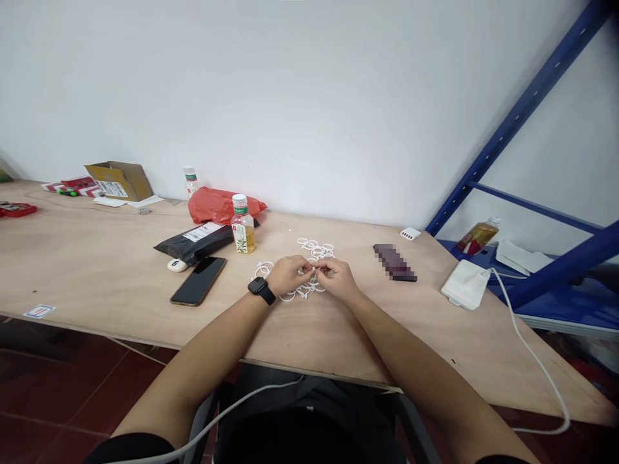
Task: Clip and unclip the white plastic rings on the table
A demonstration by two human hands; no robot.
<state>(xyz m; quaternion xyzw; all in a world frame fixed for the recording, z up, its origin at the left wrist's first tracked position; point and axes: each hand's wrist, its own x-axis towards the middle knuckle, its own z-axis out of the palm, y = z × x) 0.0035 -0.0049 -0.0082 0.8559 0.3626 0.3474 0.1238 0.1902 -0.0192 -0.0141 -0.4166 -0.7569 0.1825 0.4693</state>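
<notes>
My left hand (291,275), with a black smartwatch (262,290) on its wrist, meets my right hand (337,278) above the middle of the table. The fingertips of both hands are pinched together on a small white piece, which looks like part of a white plastic ring (313,269). My fingers cover most of it. Around and beneath the hands lie several more white plastic rings, some with small tabs. One group of rings (316,248) is just beyond my fingers, and another ring (264,268) is left of my left hand.
Left of my hands are a drink bottle (243,225), a black parcel bag (196,241), a red plastic bag (217,205) and a phone (198,281). To the right lie a dark pixelated object (395,263) and a white power bank (465,283) with a cable. A blue shelf frame (512,122) stands at right.
</notes>
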